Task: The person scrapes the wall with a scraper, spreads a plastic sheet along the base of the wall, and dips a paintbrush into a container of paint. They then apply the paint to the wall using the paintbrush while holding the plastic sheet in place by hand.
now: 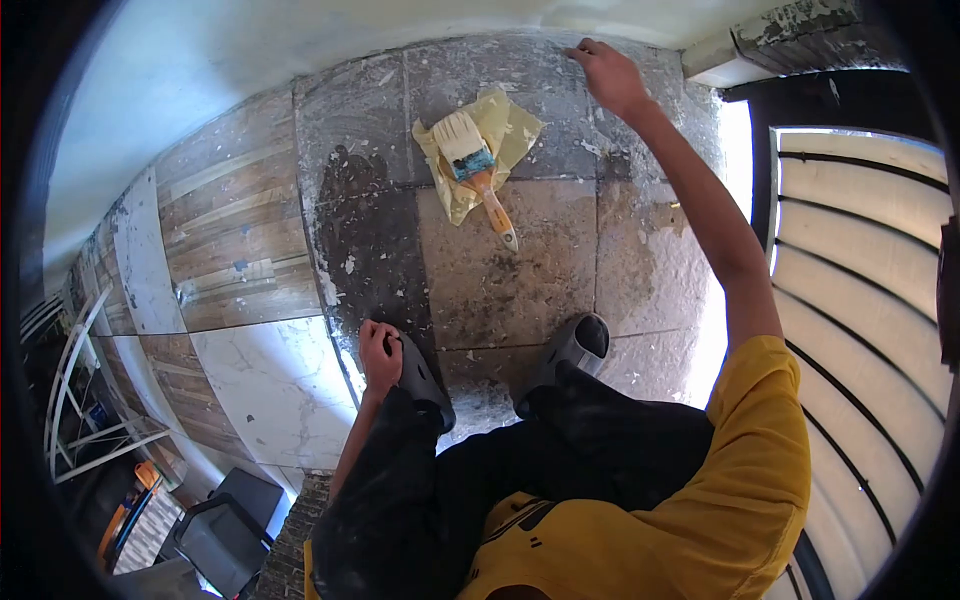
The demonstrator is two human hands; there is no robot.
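My right hand [612, 78] reaches far forward to the floor at the foot of the wall. Its fingers are pinched together, and whatever they hold is too small to make out. Beside my left shoe [425, 380], my left hand [380, 358] hangs low with its fingers curled in; anything inside them is hidden. Between the hands, a wide paintbrush [480, 180] with a wooden handle lies on a crumpled yellowish sheet [515, 130]. Its bristles are coated in cream paint. Neither hand touches the brush.
Paint flecks and scrapings dot the grey floor tiles [510, 270]. A pale wall [330, 35] curves along the front and left. On the right stands a door with dark bars [850, 240]. Wood-look tiles [235, 220], a white metal rack [75, 380] and a dark chair [225, 540] are at left.
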